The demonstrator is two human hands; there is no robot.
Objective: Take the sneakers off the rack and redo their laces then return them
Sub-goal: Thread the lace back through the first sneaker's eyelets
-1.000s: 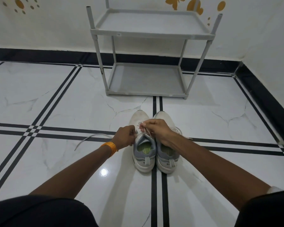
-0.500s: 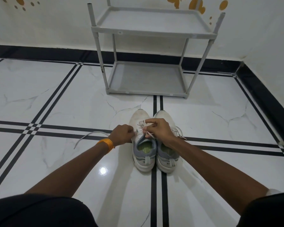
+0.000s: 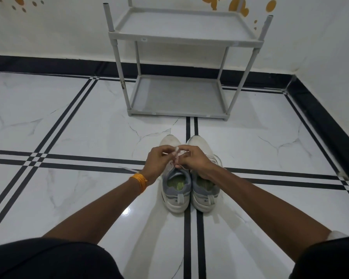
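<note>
Two white and grey sneakers stand side by side on the floor, heels toward me: the left sneaker (image 3: 176,190) and the right sneaker (image 3: 205,190). Both hands meet above the left sneaker's tongue. My left hand (image 3: 156,163), with an orange band at the wrist, pinches the white lace (image 3: 177,153). My right hand (image 3: 193,160) pinches the same lace from the other side. A short stretch of lace trails on the floor by my left wrist. The right sneaker's laces lie loose at its right side.
A grey two-shelf rack (image 3: 181,63) stands against the white wall just beyond the sneakers, both shelves bare. The marble floor has black stripes. A black skirting runs along the far wall and the right wall (image 3: 320,121). My dark-clad knees fill the bottom corners.
My left hand has moved right and up to meet my right hand over the left sneaker. The long lace loop lying on the floor to the left has been drawn in.
</note>
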